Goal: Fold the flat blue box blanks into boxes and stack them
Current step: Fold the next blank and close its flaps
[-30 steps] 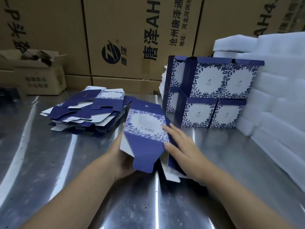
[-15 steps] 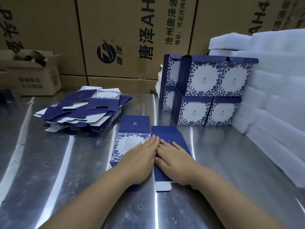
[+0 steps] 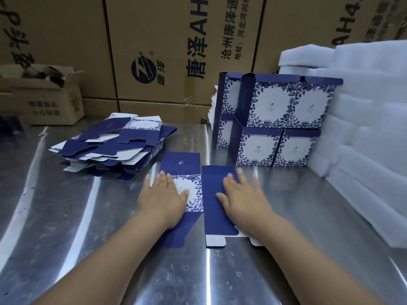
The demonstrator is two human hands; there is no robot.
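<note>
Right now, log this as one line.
blank: flat on table | left hand: pressing it | right hand: pressing it | boxes: stacked behind

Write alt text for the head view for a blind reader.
The left hand and right hand press flat on a blue floral cardboard box blank on a shiny steel table. A pile of flat blue blanks lies left of it; folded blue floral boxes stand stacked behind, beside white foam sheets.

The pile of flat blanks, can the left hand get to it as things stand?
Probably yes: the left hand presses the blank just beside the pile of flat blanks, with only steel table between them.
</note>
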